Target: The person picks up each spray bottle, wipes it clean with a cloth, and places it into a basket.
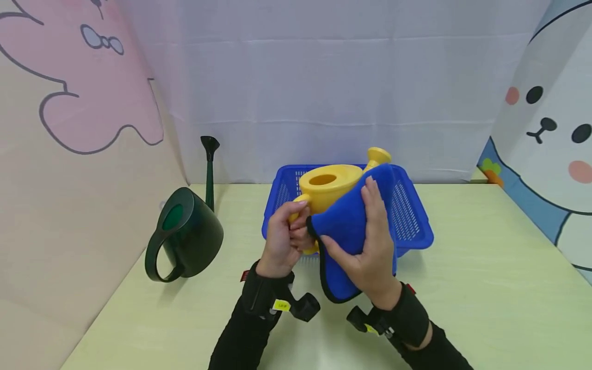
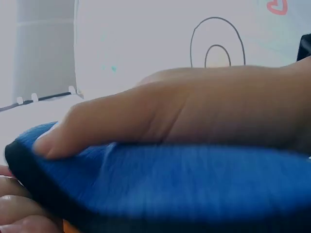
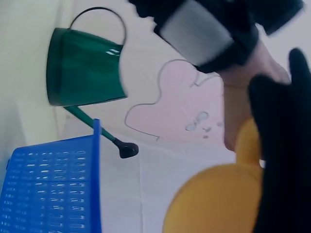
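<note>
My left hand grips the handle of a yellow watering can, held up in front of a blue basket with its spout pointing to the far right. My right hand presses a blue cloth with black edging against the can's near right side. Its fingers lie straight along the cloth, thumb spread to the left. The cloth hides much of the can's body. In the left wrist view, the right hand rests along the cloth, with left-hand fingertips at the lower left.
A blue perforated basket stands on the pale table behind the hands. To the left is a dark green watering can with a long upright spout. White cloth and cartoon-printed panels surround the table.
</note>
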`<state>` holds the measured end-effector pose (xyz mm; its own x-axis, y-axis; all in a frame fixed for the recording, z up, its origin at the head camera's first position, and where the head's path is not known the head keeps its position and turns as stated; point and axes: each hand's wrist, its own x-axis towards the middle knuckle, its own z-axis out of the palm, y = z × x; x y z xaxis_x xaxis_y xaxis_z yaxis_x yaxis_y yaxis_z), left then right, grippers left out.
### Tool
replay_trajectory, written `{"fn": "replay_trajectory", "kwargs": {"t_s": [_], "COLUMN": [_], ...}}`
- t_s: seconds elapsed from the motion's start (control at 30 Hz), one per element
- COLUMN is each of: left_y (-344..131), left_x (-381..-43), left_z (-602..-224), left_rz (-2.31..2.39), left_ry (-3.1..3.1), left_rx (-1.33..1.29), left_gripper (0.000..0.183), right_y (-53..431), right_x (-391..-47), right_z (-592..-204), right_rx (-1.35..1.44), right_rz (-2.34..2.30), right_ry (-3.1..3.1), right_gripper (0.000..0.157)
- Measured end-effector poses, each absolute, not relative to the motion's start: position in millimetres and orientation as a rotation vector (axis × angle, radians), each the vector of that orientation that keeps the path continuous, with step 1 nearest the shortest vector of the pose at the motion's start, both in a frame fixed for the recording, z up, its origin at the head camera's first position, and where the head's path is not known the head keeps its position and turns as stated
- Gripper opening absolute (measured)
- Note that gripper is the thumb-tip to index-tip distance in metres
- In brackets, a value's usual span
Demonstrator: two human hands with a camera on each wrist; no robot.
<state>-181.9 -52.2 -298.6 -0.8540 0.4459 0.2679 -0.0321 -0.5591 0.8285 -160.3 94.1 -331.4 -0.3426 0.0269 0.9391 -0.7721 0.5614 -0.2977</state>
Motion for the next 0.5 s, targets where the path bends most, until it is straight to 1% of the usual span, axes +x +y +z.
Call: {"fn": "replay_trajectory", "kwargs": {"t_s": [0.1,0.2,0.33,0.5], "left_y": [-52,-52,-52,-53], "left_x": [-181,-181,-182,-183], "left_z": [-298,-297,-298,-299], "left_rz": [2.468,2.461,2.449,2.439], "left_ry": [1.295,1.289,1.290,1.289], "left_rx": [0.609,0.602,0.653,0.752], "left_gripper": [0.036,0.036,0.037,0.037], "right_y": [88,90,100,113], "right_x": [-159,-160,-164,-166], "right_z": [-335,-335,-330,-324], "right_rx": [0.636,0.666,0.690,0.632], "right_rz": [0.774,0.744,0.907,1.211], "right_ry": [-1.707,-1.684,-1.676,-1.733], "right_gripper": [0.075,0.070,0.067,0.058]}}
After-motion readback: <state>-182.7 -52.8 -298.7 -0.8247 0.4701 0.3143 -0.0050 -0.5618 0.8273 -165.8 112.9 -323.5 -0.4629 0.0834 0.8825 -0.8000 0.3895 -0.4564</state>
